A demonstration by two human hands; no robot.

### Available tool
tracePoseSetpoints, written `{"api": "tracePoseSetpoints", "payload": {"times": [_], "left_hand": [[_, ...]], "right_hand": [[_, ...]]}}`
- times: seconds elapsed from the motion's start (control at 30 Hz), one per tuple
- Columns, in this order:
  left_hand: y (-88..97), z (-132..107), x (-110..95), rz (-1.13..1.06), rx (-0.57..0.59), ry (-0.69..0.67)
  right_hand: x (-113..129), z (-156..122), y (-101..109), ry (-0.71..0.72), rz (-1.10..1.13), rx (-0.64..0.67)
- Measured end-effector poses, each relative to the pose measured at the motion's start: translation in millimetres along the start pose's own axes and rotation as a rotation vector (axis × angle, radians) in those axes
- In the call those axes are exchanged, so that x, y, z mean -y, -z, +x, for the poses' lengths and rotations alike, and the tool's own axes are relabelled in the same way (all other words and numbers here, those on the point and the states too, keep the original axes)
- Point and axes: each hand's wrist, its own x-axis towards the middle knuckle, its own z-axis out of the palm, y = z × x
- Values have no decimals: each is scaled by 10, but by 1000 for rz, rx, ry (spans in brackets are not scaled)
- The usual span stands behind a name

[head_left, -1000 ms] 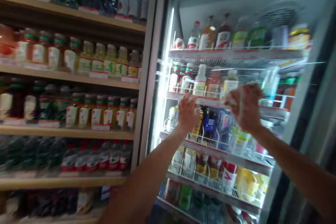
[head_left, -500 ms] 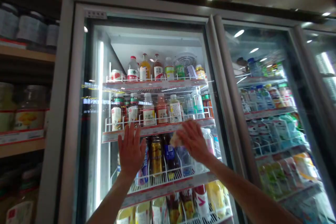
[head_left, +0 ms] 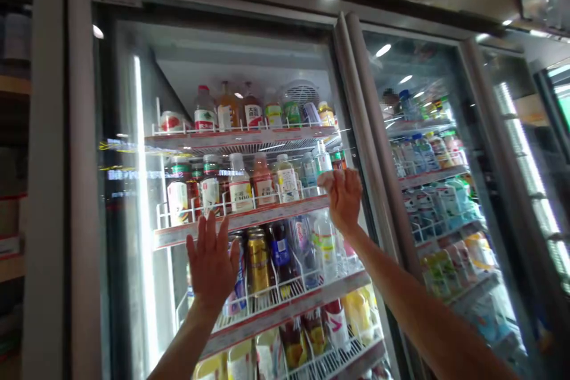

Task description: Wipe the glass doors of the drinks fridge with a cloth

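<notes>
My left hand (head_left: 212, 267) is spread with its palm toward the glass door (head_left: 249, 41) of a drinks fridge. Its fingertips are at the height of the second shelf's front rail. To its right, my right hand (head_left: 345, 202) is closed round a crumpled pale cloth (head_left: 327, 180), only part of which shows past the fingers. The cloth is at or against the same glass, near the right end of the second shelf. Behind the pane stand bottled drinks (head_left: 240, 184), and a gold can (head_left: 259, 261) is on the shelf below.
A metal door frame (head_left: 369, 142) runs down right of my right hand. Beyond it is a second glass-doored fridge with bottles (head_left: 427, 151). At the far left, dim wooden shelves (head_left: 13, 264) hold jars. Lights reflect in the glass.
My right hand has moved right and upward across the glass with the cloth. My left hand stays spread in nearly the same place. The view has turned to the right.
</notes>
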Motion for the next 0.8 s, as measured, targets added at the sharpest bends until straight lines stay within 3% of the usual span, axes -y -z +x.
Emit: {"api": "tracePoseSetpoints", "payload": {"times": [0.07, 0.13, 0.2, 0.27, 0.43, 0.53, 0.63, 0.7, 0.8], "left_hand": [[14, 27, -64, -38, -21, 15], [-1, 82, -227, -167, -46, 0], [-66, 151, -480, -390, -16, -90], [-176, 213, -766, -596, 40, -176], [-499, 360, -1232, -705, 74, -71], [-623, 504, -1359, -603, 22, -166], [-685, 636, -1456, -495, 6, -184], [-706, 706, -1402, -470, 23, -202], [-654, 853, -1018, -422, -15, -197]], "right_hand": [[129, 38, -49, 1, 18, 10], [400, -89, -77, 261, 105, 134], [620, -259, -87, 370, 162, 205], [643, -344, -67, 396, 175, 255], [27, -131, 251, 343, -11, 363], [-316, -2, 400, 283, -148, 342], [-505, 15, 361, 305, -208, 302], [-586, -20, 290, 336, -212, 273], [-670, -93, 219, 393, -162, 240]]}}
